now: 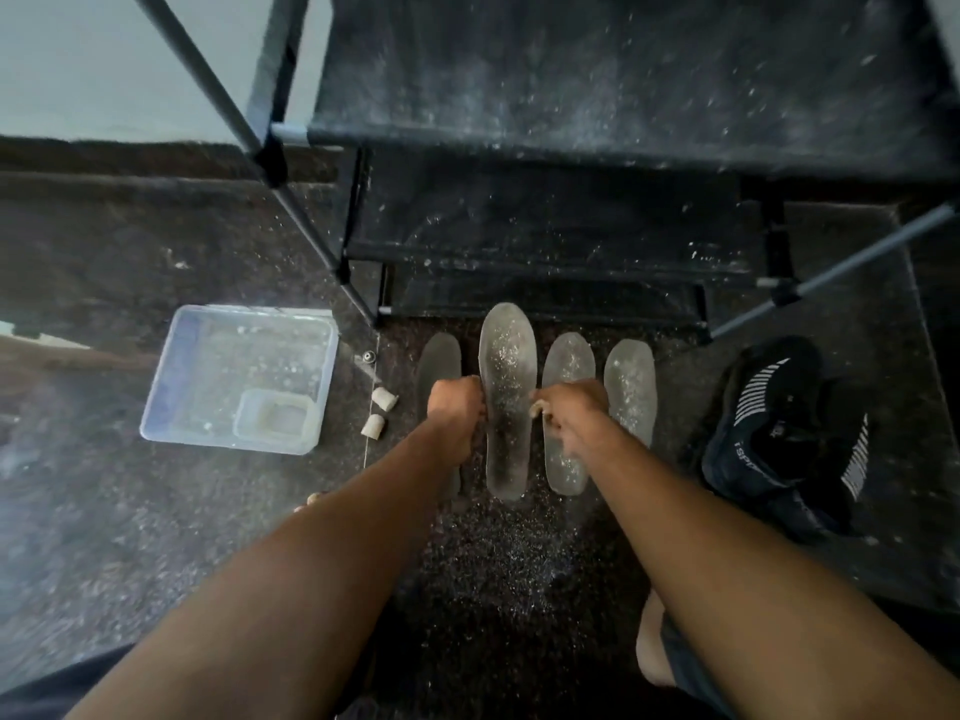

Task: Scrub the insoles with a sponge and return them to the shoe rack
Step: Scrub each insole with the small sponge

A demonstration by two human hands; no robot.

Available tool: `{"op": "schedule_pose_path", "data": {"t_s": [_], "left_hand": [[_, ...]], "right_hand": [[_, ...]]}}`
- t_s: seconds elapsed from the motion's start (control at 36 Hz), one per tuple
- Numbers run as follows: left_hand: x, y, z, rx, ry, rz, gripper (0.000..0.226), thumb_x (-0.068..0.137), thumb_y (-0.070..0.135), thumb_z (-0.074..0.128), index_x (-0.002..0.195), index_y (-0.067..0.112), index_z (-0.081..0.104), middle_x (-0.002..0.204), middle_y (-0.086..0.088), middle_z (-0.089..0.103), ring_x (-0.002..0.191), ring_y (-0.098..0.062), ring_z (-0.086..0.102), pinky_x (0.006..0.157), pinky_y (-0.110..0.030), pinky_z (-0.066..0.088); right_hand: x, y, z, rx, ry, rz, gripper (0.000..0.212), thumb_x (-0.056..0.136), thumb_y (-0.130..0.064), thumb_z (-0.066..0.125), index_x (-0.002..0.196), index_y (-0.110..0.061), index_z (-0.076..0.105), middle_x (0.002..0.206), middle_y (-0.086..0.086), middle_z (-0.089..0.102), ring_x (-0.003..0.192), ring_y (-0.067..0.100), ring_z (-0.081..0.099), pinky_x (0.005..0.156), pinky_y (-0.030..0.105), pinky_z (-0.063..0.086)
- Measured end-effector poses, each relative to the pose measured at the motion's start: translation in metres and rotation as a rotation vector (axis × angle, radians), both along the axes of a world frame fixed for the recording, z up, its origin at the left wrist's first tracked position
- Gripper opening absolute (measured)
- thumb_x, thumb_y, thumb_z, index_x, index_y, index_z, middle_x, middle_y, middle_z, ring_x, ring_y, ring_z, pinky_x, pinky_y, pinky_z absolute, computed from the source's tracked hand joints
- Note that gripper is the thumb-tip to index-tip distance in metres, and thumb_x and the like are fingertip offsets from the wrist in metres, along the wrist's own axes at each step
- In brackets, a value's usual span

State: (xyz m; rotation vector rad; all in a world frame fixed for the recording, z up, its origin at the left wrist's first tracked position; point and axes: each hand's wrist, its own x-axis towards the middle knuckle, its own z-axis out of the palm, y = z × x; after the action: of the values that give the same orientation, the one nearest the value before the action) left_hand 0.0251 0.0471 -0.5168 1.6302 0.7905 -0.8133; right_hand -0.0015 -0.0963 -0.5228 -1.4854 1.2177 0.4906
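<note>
Far left on dark speckled stone floor [130, 511]: clear rectangular plastic tub [171, 387], w/ smaller clear square container [274, 420] in its near-right corner; contents hazy, poss. cloudy water. No label seen. Just right of tub: two small cream cylinder-shaped pieces [378, 412]; material unclear. Small round dark item above them, too small to ID.

Behind: black fabric-shelved shoe rack w/ grey metal poles [571, 96], tiers flecked w/ white specks; top and right edges cut off by frame.

Centre, in front of rack: four insoles side by side, toes toward rack. Dark grey insole [439, 356] leftmost, heel hidden under left arm. Large pale translucent-looking insole w/ white speckling [508, 397] next. Left hand [456, 413] fingers curled, gripping its left edge. Right hand [569, 413] curled round a small tan sponge [536, 407] at the insole's right edge; sponge mostly hidden. Third pale insole [567, 361] partly under right hand. Fourth pale insole [631, 387] just beside it, lower end hidden by right forearm.

Right: pair of black knit sneakers w/ white stripe bars [779, 433]. White lettering on tongue, partial, unreadable.
</note>
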Motion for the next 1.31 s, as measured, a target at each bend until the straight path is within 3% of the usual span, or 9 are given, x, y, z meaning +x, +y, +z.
{"op": "schedule_pose_path", "data": {"t_s": [0.11,0.36,0.53,0.58,0.67,0.86,1.03,1.14,1.31], "left_hand": [[-0.012,0.002,0.053,0.019,-0.072,0.025,0.036,0.101,0.014,0.048,0.068,0.01,0.063,0.065,-0.006,0.055,0.057,-0.02,0.05,0.06,-0.034,0.044],[-0.055,0.006,0.206,-0.066,-0.355,-0.151,0.052,0.105,0.055,0.04,0.108,0.014,0.072,0.101,-0.013,0.075,0.096,-0.032,0.07,0.09,-0.051,0.058],[-0.091,0.011,0.306,-0.358,-0.438,-0.094,0.057,0.109,0.052,0.036,0.11,0.012,0.075,0.095,-0.009,0.08,0.083,-0.021,0.077,0.069,-0.034,0.059],[-0.104,0.011,0.319,-0.446,-0.408,-0.051,0.064,0.106,0.059,0.032,0.116,0.012,0.074,0.106,-0.012,0.078,0.094,-0.024,0.077,0.079,-0.039,0.06],[-0.123,0.011,0.325,-0.606,-0.347,0.035,0.079,0.102,0.07,0.017,0.13,0.013,0.066,0.122,-0.021,0.072,0.112,-0.038,0.071,0.102,-0.056,0.052],[-0.142,0.024,0.319,-0.779,-0.3,0.087,0.08,0.104,0.067,0.019,0.125,0.006,0.067,0.109,-0.023,0.074,0.081,-0.029,0.071,0.081,-0.046,0.062],[-0.116,0.014,0.312,-0.743,-0.32,0.095,0.086,0.1,0.071,0.019,0.127,0.005,0.067,0.121,-0.022,0.072,0.108,-0.033,0.073,0.102,-0.049,0.052],[-0.103,0.015,0.306,-0.712,-0.331,0.057,0.08,0.103,0.068,0.02,0.125,0.009,0.07,0.123,-0.02,0.072,0.115,-0.033,0.07,0.1,-0.049,0.054],[-0.097,0.029,0.303,-0.704,-0.356,0.054,0.072,0.105,0.063,0.022,0.126,0.011,0.068,0.113,-0.017,0.076,0.097,-0.025,0.076,0.08,-0.038,0.06]], "right_hand": [[-0.009,0.002,0.055,0.019,-0.023,-0.019,0.014,0.088,-0.001,0.067,0.101,0.001,0.073,0.088,0.014,0.073,0.049,0.013,0.049,0.034,0.022,0.034],[-0.039,0.003,0.222,0.096,-0.26,-0.044,0.016,0.087,0.001,0.064,0.074,-0.001,0.073,0.042,0.001,0.053,0.034,0.009,0.031,0.036,0.018,0.024],[-0.069,-0.003,0.328,0.079,-0.431,0.042,0.02,0.082,0.002,0.073,0.063,-0.004,0.066,0.054,0.006,0.049,0.042,0.01,0.031,0.039,0.019,0.022],[-0.081,-0.004,0.347,0.069,-0.462,0.069,0.022,0.081,0.001,0.075,0.063,-0.004,0.064,0.057,0.008,0.052,0.043,0.011,0.033,0.036,0.018,0.026],[-0.098,0.0,0.363,0.031,-0.503,0.097,0.015,0.08,-0.001,0.078,0.07,-0.001,0.067,0.064,0.011,0.058,0.038,0.01,0.04,0.032,0.018,0.032],[-0.13,-0.005,0.359,0.015,-0.682,0.215,0.016,0.084,-0.018,0.082,0.086,-0.002,0.078,0.065,0.009,0.067,0.046,0.009,0.046,0.04,0.023,0.034],[-0.138,-0.003,0.363,-0.093,-0.728,0.396,0.02,0.1,-0.011,0.06,0.11,-0.013,0.078,0.089,0.0,0.078,0.061,0.005,0.06,0.059,0.027,0.052],[-0.133,-0.007,0.363,-0.372,-0.855,0.515,0.038,0.095,-0.016,0.07,0.131,-0.024,0.066,0.091,-0.003,0.071,0.057,0.007,0.06,0.06,0.027,0.056],[-0.131,-0.001,0.355,-0.363,-0.956,0.475,0.019,0.084,-0.015,0.083,0.1,-0.019,0.077,0.085,-0.002,0.078,0.062,0.009,0.067,0.058,0.023,0.056]]}}
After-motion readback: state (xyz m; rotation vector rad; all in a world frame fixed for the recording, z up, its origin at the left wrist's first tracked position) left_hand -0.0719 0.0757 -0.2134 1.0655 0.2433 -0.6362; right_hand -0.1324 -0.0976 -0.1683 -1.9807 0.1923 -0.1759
